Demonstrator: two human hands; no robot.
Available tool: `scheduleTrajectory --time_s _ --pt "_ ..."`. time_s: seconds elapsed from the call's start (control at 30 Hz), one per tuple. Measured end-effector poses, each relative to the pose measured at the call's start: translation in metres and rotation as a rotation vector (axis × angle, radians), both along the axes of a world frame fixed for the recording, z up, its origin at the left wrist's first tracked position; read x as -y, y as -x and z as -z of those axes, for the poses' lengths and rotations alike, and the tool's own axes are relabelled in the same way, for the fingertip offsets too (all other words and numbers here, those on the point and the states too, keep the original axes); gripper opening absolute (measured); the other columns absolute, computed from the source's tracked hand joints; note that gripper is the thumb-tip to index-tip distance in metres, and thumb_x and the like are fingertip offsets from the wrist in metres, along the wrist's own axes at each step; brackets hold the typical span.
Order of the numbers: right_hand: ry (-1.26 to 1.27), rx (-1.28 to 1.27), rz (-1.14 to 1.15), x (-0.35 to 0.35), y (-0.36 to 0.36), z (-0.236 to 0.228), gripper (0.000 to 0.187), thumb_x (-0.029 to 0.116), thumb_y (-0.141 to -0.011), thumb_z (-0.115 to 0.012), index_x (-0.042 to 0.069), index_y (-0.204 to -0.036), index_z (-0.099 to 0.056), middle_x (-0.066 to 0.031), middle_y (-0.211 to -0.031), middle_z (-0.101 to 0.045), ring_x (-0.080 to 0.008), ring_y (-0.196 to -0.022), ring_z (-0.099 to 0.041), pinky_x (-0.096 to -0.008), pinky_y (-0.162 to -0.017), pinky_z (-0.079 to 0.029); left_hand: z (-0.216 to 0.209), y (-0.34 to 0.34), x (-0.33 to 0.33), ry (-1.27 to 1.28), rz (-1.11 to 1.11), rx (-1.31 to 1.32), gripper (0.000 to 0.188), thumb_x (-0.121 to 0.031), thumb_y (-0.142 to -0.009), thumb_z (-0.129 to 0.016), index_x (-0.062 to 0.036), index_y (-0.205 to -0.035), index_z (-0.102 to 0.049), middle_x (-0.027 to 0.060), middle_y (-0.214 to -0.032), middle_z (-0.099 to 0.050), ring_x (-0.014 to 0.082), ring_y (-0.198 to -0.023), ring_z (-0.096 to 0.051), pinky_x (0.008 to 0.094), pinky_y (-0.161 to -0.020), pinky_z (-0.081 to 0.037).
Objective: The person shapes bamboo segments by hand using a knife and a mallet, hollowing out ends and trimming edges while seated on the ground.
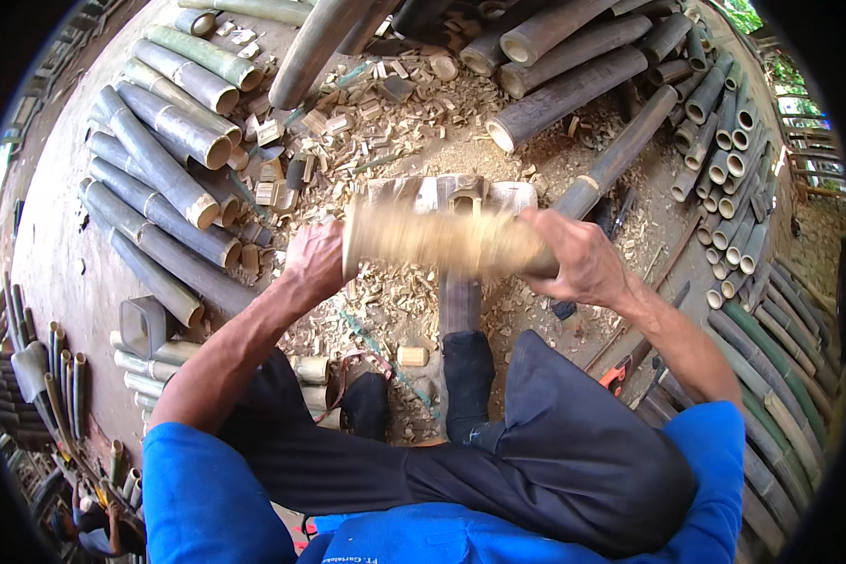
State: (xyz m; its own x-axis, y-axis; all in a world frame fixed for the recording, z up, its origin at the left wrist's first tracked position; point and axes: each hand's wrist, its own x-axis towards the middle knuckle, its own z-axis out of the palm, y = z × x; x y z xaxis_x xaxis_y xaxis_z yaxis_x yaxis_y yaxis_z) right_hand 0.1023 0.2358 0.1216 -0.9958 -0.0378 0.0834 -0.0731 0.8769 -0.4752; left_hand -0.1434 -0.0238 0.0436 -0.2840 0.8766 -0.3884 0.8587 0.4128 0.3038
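Note:
A short, pale bamboo tube (pixel 432 242) is held level in front of me, its middle smeared by motion. My left hand (pixel 316 252) is closed at its left end, the fingertips partly hidden behind the rim. At the other end my right hand (pixel 578 256) grips the tube, with the thumb side uppermost. Just behind and below the tube lies a pale log-like block (pixel 515 195). From it a dark bamboo length (pixel 459 305) runs toward my dark-covered foot (pixel 467 376).
Wood chips (pixel 385 122) litter the floor. Cut bamboo poles (pixel 174 122) lie at left, with thick ones (pixel 573 89) at far right and narrow tubes (pixel 724 202) stacked at right. An orange-handled tool (pixel 613 379) lies by my right knee. A clear container (pixel 143 322) stands left. Another person (pixel 99 526) sits lower left.

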Motion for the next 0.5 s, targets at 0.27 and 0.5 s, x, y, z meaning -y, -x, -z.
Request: scheduleTrajectory --time_s 0.27,0.5 --pt "-0.425 0.112 -0.382 -0.032 0.026 0.045 0.043 0.015 -0.07 -0.079 0.005 -0.104 -0.055 -0.0067 -0.078 -0.057 -0.0192 -0.071 -0.062 -0.0318 -0.063 -0.056 0.0 -0.002 -0.012 0.154 0.001 -0.022 0.012 -0.011 -0.094 -0.054 -0.0035 -0.098 -0.062 0.0198 -0.08 -0.07 0.0347 -0.072 -0.071 0.0472 -0.06 -0.057" --pt "-0.577 0.208 -0.303 -0.032 0.031 0.037 0.056 0.014 -0.062 -0.083 0.003 -0.11 -0.057 -0.0112 -0.094 -0.064 -0.0255 -0.084 -0.068 -0.0351 -0.073 -0.057 0.019 -0.004 -0.007 0.002 0.066 -0.103 0.012 -0.012 -0.096 -0.052 -0.0028 -0.101 -0.057 0.0191 -0.086 -0.069 0.0325 -0.074 -0.071 0.0463 -0.061 -0.056"
